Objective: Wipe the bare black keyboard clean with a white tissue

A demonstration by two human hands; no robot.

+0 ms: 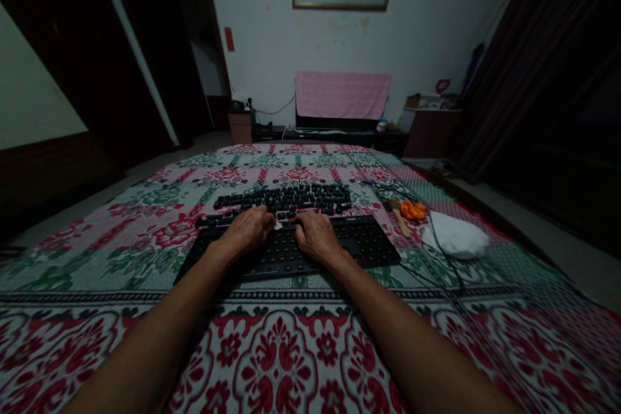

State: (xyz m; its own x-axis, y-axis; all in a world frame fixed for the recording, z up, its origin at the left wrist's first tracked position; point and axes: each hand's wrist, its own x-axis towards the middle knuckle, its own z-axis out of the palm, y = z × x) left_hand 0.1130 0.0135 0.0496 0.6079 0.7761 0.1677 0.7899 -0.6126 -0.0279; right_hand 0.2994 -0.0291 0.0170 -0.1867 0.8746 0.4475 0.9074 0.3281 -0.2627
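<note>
A black keyboard [369, 242] lies flat on the patterned cloth, its key positions bare of keycaps. Beyond its far edge, loose black keycaps [310, 195] are spread in rough rows. My left hand [250, 229] is over the left half of the keyboard, fingers curled together near the far edge. A small white piece [278, 226] shows at its fingertips; whether they grip it is unclear. My right hand [317, 233] rests over the middle, fingers bent and closed towards the thumb. Anything held inside either hand is too dark and small to name.
To the right lie an orange bundle [413, 210], a wooden-handled tool [402, 223], a white cloth-like heap [456, 235] and black cable [436, 239]. The patterned cloth [279, 362] covers the whole surface. A pink towel [343, 94] hangs by the far wall.
</note>
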